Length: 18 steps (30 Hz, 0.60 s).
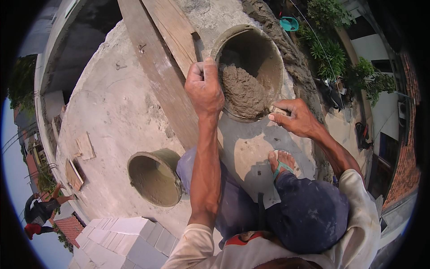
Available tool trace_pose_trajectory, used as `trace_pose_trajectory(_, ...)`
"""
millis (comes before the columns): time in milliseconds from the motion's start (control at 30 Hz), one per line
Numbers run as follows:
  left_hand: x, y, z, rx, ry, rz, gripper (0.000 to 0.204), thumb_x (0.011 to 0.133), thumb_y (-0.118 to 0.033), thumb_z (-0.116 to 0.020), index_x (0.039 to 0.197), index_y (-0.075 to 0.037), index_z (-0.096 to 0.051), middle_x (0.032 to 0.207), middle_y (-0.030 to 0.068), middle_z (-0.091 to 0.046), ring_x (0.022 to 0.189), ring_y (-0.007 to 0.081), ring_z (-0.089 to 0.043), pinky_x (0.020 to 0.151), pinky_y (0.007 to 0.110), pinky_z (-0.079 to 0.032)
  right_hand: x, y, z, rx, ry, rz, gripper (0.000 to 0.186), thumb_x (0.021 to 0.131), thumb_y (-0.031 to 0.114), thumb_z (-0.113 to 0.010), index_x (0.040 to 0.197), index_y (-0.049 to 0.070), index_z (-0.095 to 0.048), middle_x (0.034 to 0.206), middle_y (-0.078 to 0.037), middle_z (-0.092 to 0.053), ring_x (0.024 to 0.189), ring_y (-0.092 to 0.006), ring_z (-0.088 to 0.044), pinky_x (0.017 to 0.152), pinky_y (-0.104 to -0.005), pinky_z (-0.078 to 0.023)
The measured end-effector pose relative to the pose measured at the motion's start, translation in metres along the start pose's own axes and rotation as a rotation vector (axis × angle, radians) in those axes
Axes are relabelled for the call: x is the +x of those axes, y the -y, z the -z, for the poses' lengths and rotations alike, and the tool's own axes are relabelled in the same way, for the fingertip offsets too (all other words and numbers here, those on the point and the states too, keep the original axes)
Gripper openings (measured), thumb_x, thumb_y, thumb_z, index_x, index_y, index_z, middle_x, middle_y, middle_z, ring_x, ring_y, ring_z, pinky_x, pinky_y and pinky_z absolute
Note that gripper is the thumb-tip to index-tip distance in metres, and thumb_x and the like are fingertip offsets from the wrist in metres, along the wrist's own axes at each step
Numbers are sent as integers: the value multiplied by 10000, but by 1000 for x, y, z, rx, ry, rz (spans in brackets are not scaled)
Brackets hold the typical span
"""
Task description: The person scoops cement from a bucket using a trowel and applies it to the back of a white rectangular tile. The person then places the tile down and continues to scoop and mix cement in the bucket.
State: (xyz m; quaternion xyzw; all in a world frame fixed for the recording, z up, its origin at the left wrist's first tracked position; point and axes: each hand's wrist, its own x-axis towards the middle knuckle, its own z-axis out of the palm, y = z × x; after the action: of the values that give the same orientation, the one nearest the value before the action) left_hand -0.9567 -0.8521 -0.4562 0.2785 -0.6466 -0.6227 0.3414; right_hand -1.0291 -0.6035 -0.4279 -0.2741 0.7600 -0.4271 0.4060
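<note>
A large mortar-coated bucket stands in front of me, with a heap of wet grey mortar inside. At its left rim my left hand is closed in a fist with the thumb up, gripping the rim. My right hand is closed at the near right rim, thumb and fingers around a short, mortar-crusted piece. Whether that piece is part of the bucket or a tool's handle is unclear. A second bucket, smeared inside with mortar, lies tipped by my left knee.
Long wooden planks run along the bucket's left side. Pale blocks are stacked at lower left. Wood scraps lie on the rough concrete slab. Another person is at far left. Plants show beyond the slab's right edge.
</note>
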Motion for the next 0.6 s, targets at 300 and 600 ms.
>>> trace_pose_trajectory(300, 11, -13, -9, 126, -62, 60, 355, 1092, -289, -591, 836, -45, -606, 756, -68, -503, 703, 42, -400, 584, 255, -336, 10, 14, 25, -25, 35, -110, 359, 957, 322, -766, 965, -34, -716, 709, -39, -614, 616, -100, -549, 552, -324, -437)
trace_pose_trajectory(600, 17, -10, -7, 13, -89, 210, 406, 1077, -346, -592, 859, -4, -603, 708, -16, -518, 661, 90, -449, 585, 306, -400, 0, 34, 39, 86, -77, -162, 318, 967, 293, -750, 1009, -21, -731, 722, -10, -600, 599, -82, -524, 532, -290, -410)
